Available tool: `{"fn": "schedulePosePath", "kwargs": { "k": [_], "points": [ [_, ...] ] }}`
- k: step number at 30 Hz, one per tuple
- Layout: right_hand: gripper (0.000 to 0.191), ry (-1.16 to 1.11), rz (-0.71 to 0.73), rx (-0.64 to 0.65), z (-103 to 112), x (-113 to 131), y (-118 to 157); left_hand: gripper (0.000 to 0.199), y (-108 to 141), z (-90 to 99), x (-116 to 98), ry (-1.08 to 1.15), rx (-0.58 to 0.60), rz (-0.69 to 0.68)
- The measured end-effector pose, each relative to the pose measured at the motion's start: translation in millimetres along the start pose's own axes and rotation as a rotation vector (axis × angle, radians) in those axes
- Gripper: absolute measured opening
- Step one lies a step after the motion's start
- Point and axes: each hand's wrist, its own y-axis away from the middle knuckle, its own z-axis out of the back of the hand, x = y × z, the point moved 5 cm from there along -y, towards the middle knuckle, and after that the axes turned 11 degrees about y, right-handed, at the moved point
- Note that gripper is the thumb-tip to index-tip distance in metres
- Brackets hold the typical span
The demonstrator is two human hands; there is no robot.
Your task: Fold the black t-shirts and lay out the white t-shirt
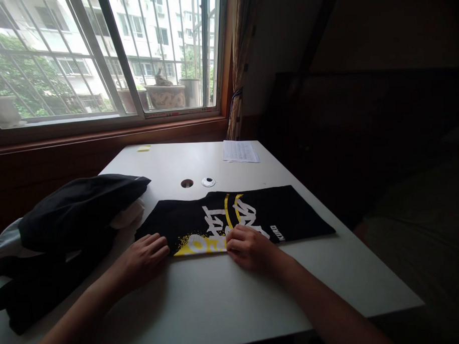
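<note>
A black T-shirt [306, 214] with white lettering and yellow print lies folded lengthwise and flat on the white table [204, 303]. At its near left corner, my left hand [151, 252] has its fingers curled over the fabric edge. My right hand [250, 246] pinches the near edge around the middle, over the printed part. Both thumbs are mostly hidden, and so is the cloth under the fingers.
Dark and white clothes [80, 212] are heaped at the table's left. Farther back are a cable hole [186, 183], a round cover [208, 182], papers [241, 151] and a yellow note [144, 148]. A barred window [108, 56] is beyond.
</note>
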Motion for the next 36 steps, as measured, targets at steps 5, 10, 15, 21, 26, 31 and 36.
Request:
{"fn": "schedulePosePath", "kwargs": {
  "k": [5,10,15,21,26,31,36],
  "points": [
    [0.006,-0.097,0.003,-0.024,2,-2,5,0.014,15,1.5,17,0.186,-0.092,0.067],
    [0.016,-0.097,-0.036,-0.138,4,-6,5,0.019,24,2.3,34,0.208,-0.226,0.174],
    [0.039,0.002,-0.175,-0.076,1,-16,3,0.052,20,-14.6,44,0.096,-0.163,0.234],
    [0.055,0.039,-0.352,0.191,-15,-27,9,0.057,31,-38.7,68,0.105,-0.134,0.413],
    [0.056,0.007,-0.363,0.195,-15,-35,12,0.057,41,-38.5,79,0.107,-0.190,0.517],
    [0.056,0.037,-0.527,0.208,-9,-82,38,0.052,46,-28.1,84,0.215,-0.263,0.551],
    [0.051,0.261,-0.948,0.208,10,-153,101,0.042,46,-8.0,85,0.313,-0.418,0.559]
  ]
}}
